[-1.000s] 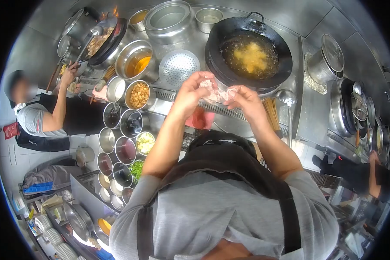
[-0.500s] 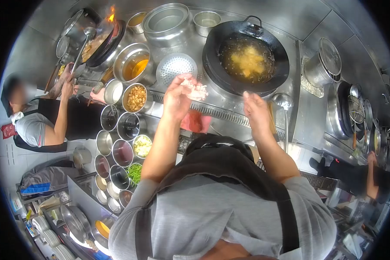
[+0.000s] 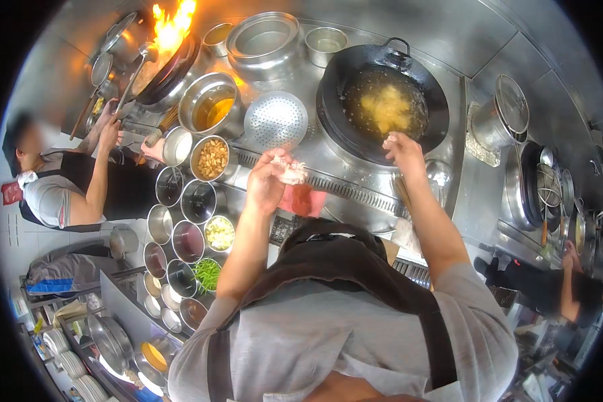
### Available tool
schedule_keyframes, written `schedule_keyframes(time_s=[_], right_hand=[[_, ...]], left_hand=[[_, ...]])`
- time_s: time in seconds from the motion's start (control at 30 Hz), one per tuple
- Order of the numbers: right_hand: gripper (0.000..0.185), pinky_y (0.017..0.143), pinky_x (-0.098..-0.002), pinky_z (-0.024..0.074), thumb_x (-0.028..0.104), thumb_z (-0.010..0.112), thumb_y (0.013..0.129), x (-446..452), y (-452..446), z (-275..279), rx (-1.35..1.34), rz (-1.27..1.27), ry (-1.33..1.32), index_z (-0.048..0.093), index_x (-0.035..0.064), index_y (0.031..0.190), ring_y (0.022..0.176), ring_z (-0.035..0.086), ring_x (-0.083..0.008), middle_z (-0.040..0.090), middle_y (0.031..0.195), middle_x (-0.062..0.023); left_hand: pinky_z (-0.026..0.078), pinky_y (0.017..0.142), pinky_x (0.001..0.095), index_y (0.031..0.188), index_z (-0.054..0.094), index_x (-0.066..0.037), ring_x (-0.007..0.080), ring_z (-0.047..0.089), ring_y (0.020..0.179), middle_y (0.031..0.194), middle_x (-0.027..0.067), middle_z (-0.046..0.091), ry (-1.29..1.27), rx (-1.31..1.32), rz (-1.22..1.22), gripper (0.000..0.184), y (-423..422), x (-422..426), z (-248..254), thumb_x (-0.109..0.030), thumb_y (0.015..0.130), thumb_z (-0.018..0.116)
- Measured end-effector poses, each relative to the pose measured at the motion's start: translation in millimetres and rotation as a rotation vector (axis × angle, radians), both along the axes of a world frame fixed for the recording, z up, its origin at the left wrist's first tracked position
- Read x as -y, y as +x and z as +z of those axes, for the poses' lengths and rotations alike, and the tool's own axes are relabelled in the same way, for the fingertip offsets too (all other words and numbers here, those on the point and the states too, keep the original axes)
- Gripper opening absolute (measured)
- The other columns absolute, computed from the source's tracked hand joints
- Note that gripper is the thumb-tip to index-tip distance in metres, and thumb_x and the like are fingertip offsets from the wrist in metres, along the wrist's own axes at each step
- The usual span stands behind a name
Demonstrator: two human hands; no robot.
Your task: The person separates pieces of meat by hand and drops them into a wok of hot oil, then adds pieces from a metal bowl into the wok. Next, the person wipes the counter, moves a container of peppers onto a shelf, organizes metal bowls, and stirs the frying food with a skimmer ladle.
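Note:
My left hand (image 3: 266,182) is closed on a lump of pale pink raw meat (image 3: 290,171), just below the perforated round ladle (image 3: 275,120). My right hand (image 3: 405,157) is at the near rim of the black wok (image 3: 329,114), its fingers pinched together with a small pale piece at their tips. Inside the wok, yellow battered food (image 3: 386,108) fries in bubbling dark oil. Below my left hand lies a red cloth or pad (image 3: 301,200).
Steel pots of ingredients, including browned cubes (image 3: 210,159) and chopped greens (image 3: 207,274), stand to the left. A co-worker (image 3: 67,181) works at a flaming wok (image 3: 161,80). Another person (image 3: 549,285) is at far right. A lidded pot (image 3: 492,120) stands right of the wok.
My hands have parted; my left hand kept the meat while my right hand moved to the wok's rim. The flame at the co-worker's wok has grown much larger.

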State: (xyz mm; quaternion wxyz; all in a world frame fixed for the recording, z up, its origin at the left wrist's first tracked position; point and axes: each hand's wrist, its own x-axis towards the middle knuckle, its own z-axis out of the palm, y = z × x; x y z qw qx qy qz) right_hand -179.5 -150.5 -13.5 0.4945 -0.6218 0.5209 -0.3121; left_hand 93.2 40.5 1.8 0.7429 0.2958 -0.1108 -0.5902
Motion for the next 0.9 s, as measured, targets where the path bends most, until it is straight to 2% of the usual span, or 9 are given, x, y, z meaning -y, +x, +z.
schedule_keyframes(time_s=[0.07, 0.1, 0.17, 0.27, 0.47, 0.6, 0.73, 0.8, 0.9], right_hand=[[0.024, 0.068, -0.0334, 0.0521, 0.009, 0.056, 0.082, 27, 13, -9, -0.416, 0.248, -0.091, 0.064, 0.0014, 0.103, 0.074, 0.067, -0.0222, 0.068, 0.089, -0.0105], [0.024, 0.068, -0.0334, 0.0521, 0.009, 0.056, 0.082, 36, 21, -15, -0.413, 0.254, -0.089, 0.064, 0.0014, 0.103, 0.074, 0.067, -0.0222, 0.068, 0.089, -0.0105], [0.022, 0.076, -0.0326, 0.0509, 0.006, 0.057, 0.078, 49, 37, -26, -0.678, 0.256, -0.476, 0.067, 0.0028, 0.098, 0.083, 0.066, -0.0247, 0.068, 0.091, -0.0104], [0.022, 0.082, -0.0346, 0.049, 0.007, 0.059, 0.078, 62, 47, -35, -0.27, 0.061, -0.805, 0.066, 0.0032, 0.099, 0.089, 0.065, -0.0274, 0.068, 0.097, -0.01], [0.022, 0.063, -0.022, 0.0485, 0.009, 0.062, 0.084, -41, 36, 80, 0.272, -0.046, -0.084, 0.064, 0.0038, 0.105, 0.074, 0.063, -0.0109, 0.067, 0.098, -0.0086], [0.036, 0.061, -0.0224, 0.0494, 0.012, 0.068, 0.082, -113, 36, 63, 0.19, 0.343, -0.196, 0.059, -0.0015, 0.114, 0.084, 0.063, -0.0126, 0.065, 0.1, -0.0088], [0.041, 0.068, -0.0256, 0.051, 0.011, 0.068, 0.082, -125, 57, 48, 0.241, 0.383, -0.115, 0.055, -0.0039, 0.118, 0.091, 0.061, -0.0135, 0.064, 0.102, -0.0092], [0.045, 0.071, -0.0266, 0.0512, 0.011, 0.068, 0.081, -117, 60, 50, 0.478, 0.37, -0.045, 0.053, -0.0059, 0.12, 0.095, 0.059, -0.0132, 0.063, 0.103, -0.0092], [0.036, 0.069, -0.0258, 0.0503, 0.008, 0.066, 0.082, -108, 45, 68, 0.391, 0.32, 0.003, 0.056, -0.0054, 0.114, 0.086, 0.06, -0.0118, 0.064, 0.096, -0.0078]], left_hand=[[0.048, 0.081, 0.0399, 0.1, 0.054, -0.001, 0.0273, 0.057, 0.087, 0.09, 0.0122, 0.056, -0.003, 0.01, -0.011, 0.032, 1, -3, 2, 0.007, 0.069, 0.049], [0.049, 0.081, 0.0395, 0.1, 0.054, -0.001, 0.0271, 0.057, 0.087, 0.09, 0.0122, 0.056, -0.007, 0.019, -0.029, 0.032, 1, -4, 4, 0.007, 0.07, 0.048], [0.049, 0.08, 0.0392, 0.101, 0.053, -0.001, 0.0271, 0.057, 0.087, 0.091, 0.0123, 0.057, 0.019, 0.042, -0.006, 0.032, -2, -7, 7, 0.007, 0.07, 0.048], [0.049, 0.08, 0.039, 0.101, 0.053, -0.001, 0.0273, 0.058, 0.088, 0.092, 0.0127, 0.057, 0.043, 0.059, 0.007, 0.031, -1, -13, 12, 0.008, 0.072, 0.048], [0.049, 0.08, 0.0387, 0.102, 0.053, 0.0, 0.0272, 0.059, 0.089, 0.092, 0.0126, 0.058, 0.012, 0.068, 0.031, 0.032, 1, -19, 17, 0.008, 0.071, 0.047], [0.048, 0.082, 0.0367, 0.103, 0.053, -0.001, 0.0255, 0.058, 0.091, 0.093, 0.0112, 0.057, -0.026, 0.14, -0.043, 0.034, -16, -5, 38, 0.009, 0.071, 0.049], [0.047, 0.086, 0.0357, 0.104, 0.054, -0.001, 0.0226, 0.058, 0.095, 0.097, 0.0101, 0.059, -0.089, 0.274, -0.195, 0.035, -48, 17, 51, 0.01, 0.071, 0.054], [0.045, 0.088, 0.033, 0.106, 0.054, -0.002, 0.02, 0.057, 0.098, 0.101, 0.0094, 0.059, -0.13, 0.349, -0.227, 0.036, -56, 25, 52, 0.01, 0.072, 0.055], [0.043, 0.09, 0.0311, 0.109, 0.054, -0.002, 0.0176, 0.055, 0.103, 0.106, 0.0077, 0.059, -0.189, 0.575, -0.187, 0.037, -61, 31, 63, 0.01, 0.074, 0.056]])
